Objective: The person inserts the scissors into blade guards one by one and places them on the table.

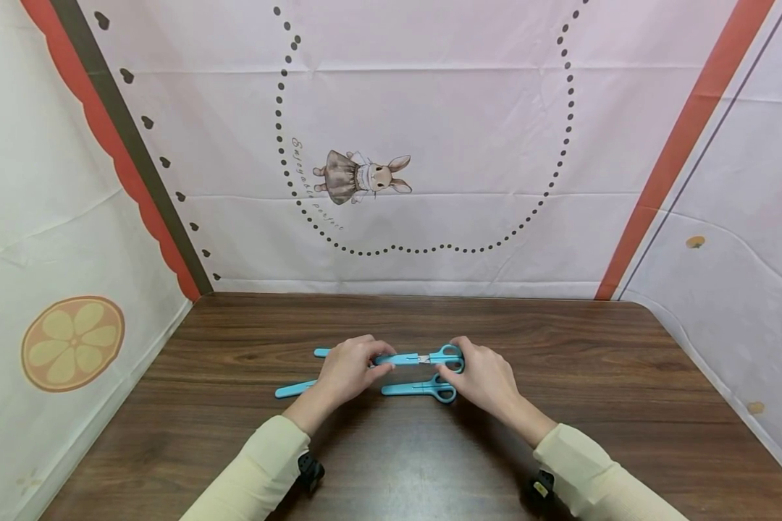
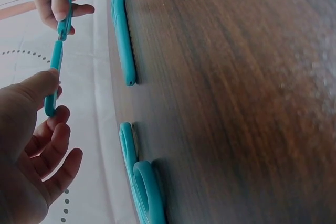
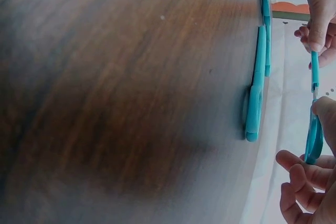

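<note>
Light-blue scissors (image 1: 437, 357) are held level above the table between both hands. My left hand (image 1: 347, 369) pinches the blade sheath (image 1: 405, 359) between thumb and fingers; in the left wrist view its other fingers are loosely spread. At the other end, my right hand (image 1: 487, 378) pinches the handle loops, shown from the side in the right wrist view. A short stretch of silver blade (image 1: 423, 359) is bare between sheath and handle. Just below, in the head view, a second pair of sheathed blue scissors (image 1: 407, 389) lies on the table, loops toward my right hand.
Left of my left hand, two more blue sheathed pieces, a nearer one (image 1: 295, 389) and a farther one (image 1: 321, 352), lie partly hidden behind that hand. The brown wooden table (image 1: 234, 449) ends at a printed white cloth (image 1: 482, 145) at the back and sides.
</note>
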### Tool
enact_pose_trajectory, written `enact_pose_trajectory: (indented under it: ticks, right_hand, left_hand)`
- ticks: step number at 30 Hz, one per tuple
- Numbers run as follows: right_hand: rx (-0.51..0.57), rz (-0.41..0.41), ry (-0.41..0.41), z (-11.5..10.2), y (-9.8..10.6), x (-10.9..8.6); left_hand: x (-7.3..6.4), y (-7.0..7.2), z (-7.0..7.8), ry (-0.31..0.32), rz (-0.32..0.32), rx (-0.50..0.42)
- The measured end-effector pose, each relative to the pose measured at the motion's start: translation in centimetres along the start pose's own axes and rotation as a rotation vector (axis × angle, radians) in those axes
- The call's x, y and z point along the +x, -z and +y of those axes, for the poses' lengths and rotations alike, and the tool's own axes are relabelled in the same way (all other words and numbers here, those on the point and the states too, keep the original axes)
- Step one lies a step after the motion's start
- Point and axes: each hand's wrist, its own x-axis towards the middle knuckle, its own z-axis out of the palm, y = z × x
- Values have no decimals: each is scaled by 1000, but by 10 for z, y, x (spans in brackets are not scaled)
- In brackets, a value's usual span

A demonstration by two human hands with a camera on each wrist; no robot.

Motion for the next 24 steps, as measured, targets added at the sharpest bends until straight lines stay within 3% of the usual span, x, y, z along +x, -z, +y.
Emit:
enact_pose_trajectory:
  ticks: [12,24]
  right_hand:
    - [1,33,27,0,-4,-2]
    - [39,14,-36,-3,-3,0]
  left_hand:
    - [-1,-1,-2,33,3,26]
    - [-1,-1,-2,56,-2,23]
